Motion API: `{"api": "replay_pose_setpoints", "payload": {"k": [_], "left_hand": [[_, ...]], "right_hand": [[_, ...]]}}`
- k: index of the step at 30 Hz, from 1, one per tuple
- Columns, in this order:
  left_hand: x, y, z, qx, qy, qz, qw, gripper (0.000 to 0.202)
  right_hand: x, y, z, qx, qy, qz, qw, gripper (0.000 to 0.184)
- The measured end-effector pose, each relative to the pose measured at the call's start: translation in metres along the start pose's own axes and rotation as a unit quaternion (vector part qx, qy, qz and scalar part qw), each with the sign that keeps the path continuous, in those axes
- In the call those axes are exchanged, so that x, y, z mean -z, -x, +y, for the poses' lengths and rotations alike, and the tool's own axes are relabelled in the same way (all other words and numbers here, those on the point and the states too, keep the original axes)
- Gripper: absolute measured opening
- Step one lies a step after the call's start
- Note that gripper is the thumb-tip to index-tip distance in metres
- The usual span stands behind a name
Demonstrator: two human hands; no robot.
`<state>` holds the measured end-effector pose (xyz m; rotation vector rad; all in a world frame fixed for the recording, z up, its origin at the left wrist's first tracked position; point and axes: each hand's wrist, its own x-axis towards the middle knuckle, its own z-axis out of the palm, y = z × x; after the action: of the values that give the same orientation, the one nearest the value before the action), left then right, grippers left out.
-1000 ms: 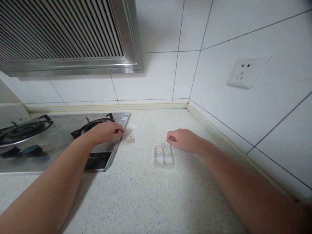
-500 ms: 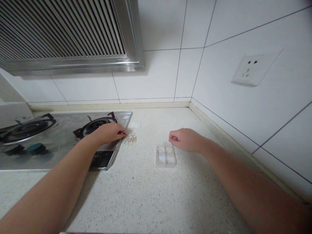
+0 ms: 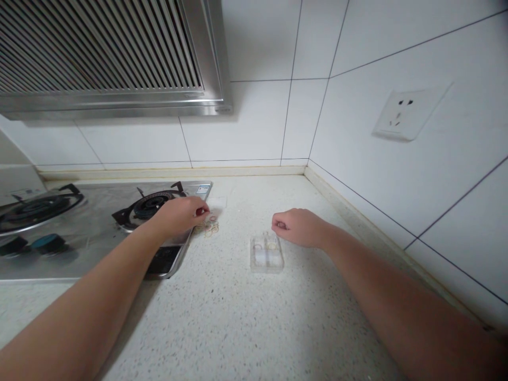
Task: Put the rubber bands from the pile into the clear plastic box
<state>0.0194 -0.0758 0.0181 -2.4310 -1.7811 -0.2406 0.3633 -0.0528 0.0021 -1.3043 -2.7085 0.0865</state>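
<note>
My left hand [image 3: 183,214] is over the pile's near-left side with thumb and fingers pinched together; whatever lies between the tips is too small to make out. Under and beside those fingertips lies a loose pile of small coloured rubber bands [image 3: 211,229] on the counter. A clear plastic box [image 3: 267,270] with several compartments stands right of the pile, and a pale yellowish ring [image 3: 272,245] shows in an upper right compartment. Just beyond the box's far right corner, my right hand [image 3: 300,227] is closed with curled fingers, their contents hidden.
A steel gas stove [image 3: 99,254] with black burners [image 3: 153,206] and knobs [image 3: 48,243] fills the left side. Flat clear plastic [image 3: 218,202] lies behind the bands. A range hood [image 3: 159,108] hangs above; a wall socket [image 3: 405,114] is at right. The speckled counter [image 3: 238,323] extends in front.
My left hand's fingertips have shifted slightly up and right relative to the bands. My right hand stays closed by the box. The whole view has moved a little.
</note>
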Motion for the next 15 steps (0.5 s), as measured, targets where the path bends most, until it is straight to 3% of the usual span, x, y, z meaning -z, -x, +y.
{"api": "replay_pose_setpoints", "payload": {"k": [3,7,11,15], "left_hand": [[-0.001,0.000,0.017,-0.012,0.053,0.019,0.998,0.029],[-0.007,0.001,0.046,0.005,0.199,0.038,0.979,0.029],[-0.017,0.002,0.078,0.014,0.390,0.044,0.920,0.030],[-0.021,0.005,0.099,0.044,0.521,0.010,0.852,0.031]], "right_hand": [[0.000,0.000,0.000,0.002,0.002,0.008,1.000,0.020],[0.001,-0.001,-0.002,0.004,0.011,0.030,0.999,0.017],[0.003,-0.001,-0.007,0.017,-0.022,0.061,0.998,0.014],[0.004,0.000,-0.015,0.035,-0.156,0.076,0.984,0.016]]}}
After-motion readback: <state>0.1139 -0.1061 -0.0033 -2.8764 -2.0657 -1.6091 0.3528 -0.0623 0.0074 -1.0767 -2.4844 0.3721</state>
